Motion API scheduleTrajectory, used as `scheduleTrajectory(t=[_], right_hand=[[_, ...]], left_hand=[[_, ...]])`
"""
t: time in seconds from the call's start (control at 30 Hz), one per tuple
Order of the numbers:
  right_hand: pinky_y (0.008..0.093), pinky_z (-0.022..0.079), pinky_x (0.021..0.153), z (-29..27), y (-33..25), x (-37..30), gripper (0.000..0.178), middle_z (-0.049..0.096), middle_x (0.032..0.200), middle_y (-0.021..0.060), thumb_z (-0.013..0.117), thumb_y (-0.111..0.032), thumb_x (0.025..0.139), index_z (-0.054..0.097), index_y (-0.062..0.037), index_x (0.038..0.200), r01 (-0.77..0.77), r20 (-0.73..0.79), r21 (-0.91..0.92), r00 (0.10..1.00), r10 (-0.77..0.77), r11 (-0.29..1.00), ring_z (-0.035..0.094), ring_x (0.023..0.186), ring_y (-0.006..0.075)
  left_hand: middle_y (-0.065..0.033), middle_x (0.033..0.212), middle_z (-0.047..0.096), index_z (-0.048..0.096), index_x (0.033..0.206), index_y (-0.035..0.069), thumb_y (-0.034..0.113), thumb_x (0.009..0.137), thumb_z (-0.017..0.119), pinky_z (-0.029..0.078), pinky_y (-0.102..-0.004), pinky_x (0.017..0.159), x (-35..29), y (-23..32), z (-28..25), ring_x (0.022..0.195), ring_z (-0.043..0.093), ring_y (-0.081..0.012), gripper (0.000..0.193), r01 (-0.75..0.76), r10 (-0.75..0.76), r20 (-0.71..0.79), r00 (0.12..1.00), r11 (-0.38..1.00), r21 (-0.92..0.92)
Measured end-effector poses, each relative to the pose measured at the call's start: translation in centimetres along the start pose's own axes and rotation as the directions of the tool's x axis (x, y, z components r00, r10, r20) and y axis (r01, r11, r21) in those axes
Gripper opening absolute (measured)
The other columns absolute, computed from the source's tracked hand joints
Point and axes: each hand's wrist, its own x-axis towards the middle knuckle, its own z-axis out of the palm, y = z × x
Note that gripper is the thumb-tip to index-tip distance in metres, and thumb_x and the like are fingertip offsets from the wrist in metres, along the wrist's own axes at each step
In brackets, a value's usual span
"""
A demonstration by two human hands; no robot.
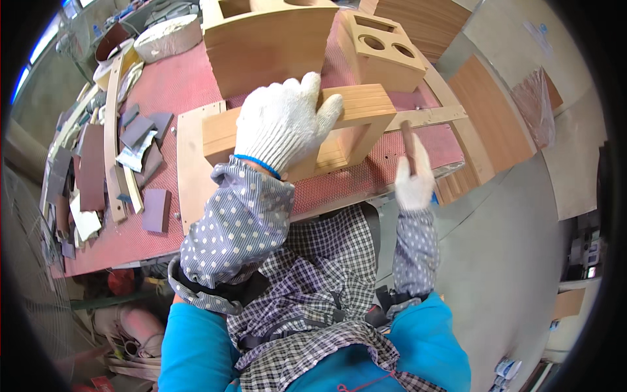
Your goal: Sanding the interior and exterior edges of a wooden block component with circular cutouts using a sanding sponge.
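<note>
The gloved left hand (282, 124) lay spread flat atop the open wooden frame (307, 130), apparently steadying it, while beside the frame's right end the right hand (414, 178) gripped a brown sanding block (408, 145).

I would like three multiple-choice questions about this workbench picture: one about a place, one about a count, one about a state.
1. Where does the left hand rest?
A. on the open wooden frame
B. on the floor
C. on the sandpaper sheets

2. How many round holes show in the small wooden box?
A. none
B. two
C. five

3. What is the right hand doing?
A. hanging free
B. gripping a dark stick-like tool
C. lying flat on the red table

Answers: 1 A, the glove covers the frame's top; 2 B, two circles on its top face; 3 B, the tool rises from the fist.
</note>
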Motion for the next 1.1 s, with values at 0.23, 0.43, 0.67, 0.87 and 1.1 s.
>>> scheduleTrajectory(t=[0.23,0.43,0.67,0.87,1.1], right_hand=[[0.0445,0.048,0.108,4.6,6.8,-1.3,0.064,0.063,0.137,0.0192,0.078,-0.005,0.078,0.058,-0.0036,0.139,0.116,0.06,-0.205,0.993,-0.106,0.972,0.059,0.127,0.0368],[0.0462,0.051,0.1,5.0,5.7,-0.9,0.056,0.066,0.127,0.0177,0.076,-0.005,0.076,0.06,-0.0034,0.13,0.187,0.007,-0.175,0.982,-0.189,0.967,0.062,0.115,0.038],[0.0458,0.05,0.101,4.9,6.2,-1.3,0.057,0.065,0.128,0.0163,0.076,-0.005,0.075,0.06,-0.0047,0.13,0.164,0.012,-0.158,0.986,-0.164,0.974,0.062,0.116,0.0376],[0.0464,0.05,0.101,4.8,6.1,-1.3,0.059,0.065,0.128,0.016,0.077,-0.004,0.074,0.06,-0.0058,0.131,0.154,0.01,-0.149,0.988,-0.154,0.977,0.061,0.117,0.0374],[0.0466,0.049,0.101,5.0,6.3,-1.1,0.058,0.066,0.127,0.0158,0.076,-0.003,0.074,0.06,-0.0054,0.13,0.172,0.013,-0.15,0.985,-0.172,0.974,0.061,0.117,0.0376]], left_hand=[[-0.0192,0.086,0.072,0.067,0.108,0.004,0.053,0.099,0.054,0.058,-0.047,0.071,0.0,0.2,0.4,0.079,0.073,-0.0355,0.052,-0.025,0.025,-0.023,0.999,1.0,-0.011],[-0.02,0.089,0.072,0.068,0.109,0.003,0.064,0.097,0.052,0.057,-0.0481,0.072,0.0,0.1,-0.8,0.081,0.073,-0.0357,0.064,-0.037,0.036,0.069,0.997,0.999,0.017],[-0.0222,0.101,0.071,0.068,0.116,0.003,0.059,0.096,0.057,0.054,-0.0498,0.083,-0.3,0.5,-1.5,0.094,0.069,-0.0404,0.06,-0.056,0.052,0.12,0.991,0.998,0.024],[-0.022,0.107,0.071,0.062,0.127,0.004,0.067,0.086,0.066,0.054,-0.0487,0.087,0.4,1.4,-1.8,0.099,0.069,-0.0394,0.075,-0.059,0.057,0.17,0.984,0.998,0.004],[-0.0202,0.108,0.07,0.062,0.122,0.004,0.056,0.076,0.076,0.056,-0.0456,0.088,2.5,3.4,-1.2,0.102,0.069,-0.0357,0.071,-0.093,0.059,0.314,0.947,0.991,0.093]])
